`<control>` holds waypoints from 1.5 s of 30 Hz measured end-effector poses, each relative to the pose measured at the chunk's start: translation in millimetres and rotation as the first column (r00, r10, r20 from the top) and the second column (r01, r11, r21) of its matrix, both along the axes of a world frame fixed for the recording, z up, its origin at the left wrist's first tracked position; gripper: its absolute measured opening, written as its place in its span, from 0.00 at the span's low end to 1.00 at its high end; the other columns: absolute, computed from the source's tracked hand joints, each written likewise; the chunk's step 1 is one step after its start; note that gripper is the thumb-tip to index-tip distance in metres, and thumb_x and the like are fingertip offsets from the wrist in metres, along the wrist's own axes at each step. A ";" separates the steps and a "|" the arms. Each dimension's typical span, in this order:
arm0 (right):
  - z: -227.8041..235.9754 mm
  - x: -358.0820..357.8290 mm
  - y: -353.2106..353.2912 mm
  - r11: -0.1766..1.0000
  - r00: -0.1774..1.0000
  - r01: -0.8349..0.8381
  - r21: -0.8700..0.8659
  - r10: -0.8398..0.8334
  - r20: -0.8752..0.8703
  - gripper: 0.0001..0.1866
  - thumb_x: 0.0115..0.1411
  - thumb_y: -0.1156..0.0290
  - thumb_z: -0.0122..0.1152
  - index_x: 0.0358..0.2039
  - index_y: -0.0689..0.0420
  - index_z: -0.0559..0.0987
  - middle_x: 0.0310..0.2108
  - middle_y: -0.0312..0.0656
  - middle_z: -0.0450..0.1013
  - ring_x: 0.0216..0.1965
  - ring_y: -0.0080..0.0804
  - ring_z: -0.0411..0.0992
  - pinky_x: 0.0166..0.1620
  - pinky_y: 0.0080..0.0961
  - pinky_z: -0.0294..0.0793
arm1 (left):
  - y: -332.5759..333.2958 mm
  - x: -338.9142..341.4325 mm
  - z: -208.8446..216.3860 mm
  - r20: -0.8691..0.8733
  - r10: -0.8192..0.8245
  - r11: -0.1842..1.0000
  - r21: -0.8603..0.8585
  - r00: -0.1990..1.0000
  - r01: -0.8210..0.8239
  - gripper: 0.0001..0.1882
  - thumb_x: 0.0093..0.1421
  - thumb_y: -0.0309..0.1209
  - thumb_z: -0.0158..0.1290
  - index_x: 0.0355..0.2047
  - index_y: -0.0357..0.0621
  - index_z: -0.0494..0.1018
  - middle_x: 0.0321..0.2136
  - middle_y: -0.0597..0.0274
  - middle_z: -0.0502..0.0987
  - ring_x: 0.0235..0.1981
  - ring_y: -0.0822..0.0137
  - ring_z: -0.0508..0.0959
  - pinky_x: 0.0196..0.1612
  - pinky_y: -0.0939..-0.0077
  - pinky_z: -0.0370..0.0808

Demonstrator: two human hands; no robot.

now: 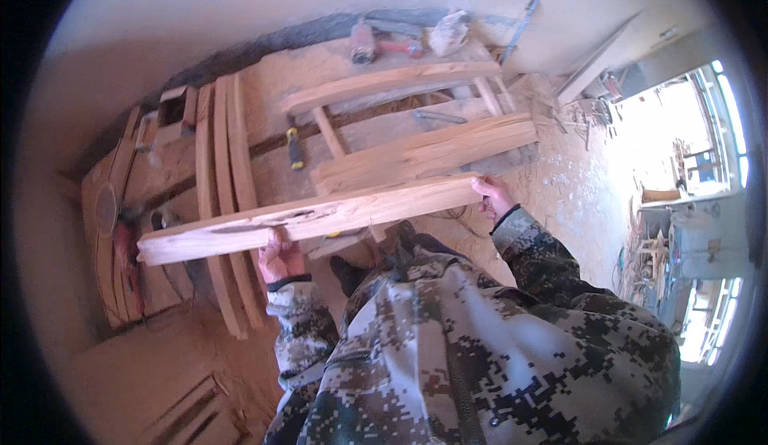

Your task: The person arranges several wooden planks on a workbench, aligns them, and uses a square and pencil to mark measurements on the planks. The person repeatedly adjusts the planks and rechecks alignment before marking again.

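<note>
One plank (pixel 360 209) is held up before the body, left hand (pixel 282 259) gripping its lower edge, right hand (pixel 495 197) its end; the frame (pixel 424 151) beyond seems partly joined, plank and loose beams (pixel 223 133) apparently not yet fitted

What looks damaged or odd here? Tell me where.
The held board has a dark, ragged streak just above the left hand, odd against its otherwise pale face; rot or split, I can't tell.

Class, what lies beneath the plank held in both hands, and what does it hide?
Long timbers run beneath the plank toward its left end and reappear on its near side. Their covered stretch, and anything lying on it, cannot be seen.
</note>
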State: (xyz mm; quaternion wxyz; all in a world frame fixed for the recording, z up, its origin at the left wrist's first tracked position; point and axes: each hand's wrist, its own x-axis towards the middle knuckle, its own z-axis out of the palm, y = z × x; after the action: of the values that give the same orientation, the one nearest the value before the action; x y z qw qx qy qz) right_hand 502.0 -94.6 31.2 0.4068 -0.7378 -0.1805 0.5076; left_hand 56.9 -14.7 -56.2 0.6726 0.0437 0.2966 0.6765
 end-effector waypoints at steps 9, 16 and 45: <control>32.4 136.2 37.9 0.885 0.884 0.460 0.070 -0.448 -0.132 0.14 0.51 0.61 0.66 0.38 0.49 0.76 0.32 0.37 0.75 0.30 0.27 0.73 0.24 0.27 0.66 | 23.3 127.3 91.4 0.086 -0.300 0.954 0.036 0.950 0.298 0.21 0.60 0.28 0.61 0.54 0.46 0.71 0.50 0.59 0.77 0.52 0.59 0.76 0.53 0.53 0.74; -53.2 281.5 116.5 0.854 0.871 0.488 0.179 -0.462 -0.168 0.12 0.49 0.62 0.66 0.35 0.47 0.77 0.25 0.29 0.70 0.22 0.21 0.65 0.20 0.21 0.56 | 106.7 177.4 66.0 0.014 -0.214 0.957 -0.199 0.977 0.213 0.26 0.62 0.47 0.57 0.53 0.41 0.71 0.56 0.49 0.72 0.57 0.48 0.70 0.63 0.43 0.62; -73.6 303.2 276.3 0.695 0.230 -0.715 -0.083 0.345 0.910 0.35 0.46 0.71 0.73 0.57 0.55 0.73 0.46 0.45 0.75 0.49 0.43 0.73 0.54 0.40 0.73 | 181.2 304.0 -7.0 -0.113 -0.091 0.874 -0.486 0.989 0.025 0.31 0.69 0.34 0.44 0.68 0.36 0.49 0.63 0.33 0.59 0.61 0.39 0.68 0.66 0.46 0.63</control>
State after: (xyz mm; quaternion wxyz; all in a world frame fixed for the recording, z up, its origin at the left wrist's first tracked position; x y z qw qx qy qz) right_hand 805.3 181.8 -42.5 0.1742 -0.6886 -0.6942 0.1167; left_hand 360.9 166.5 -63.2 0.6611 -0.0721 0.4984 0.5562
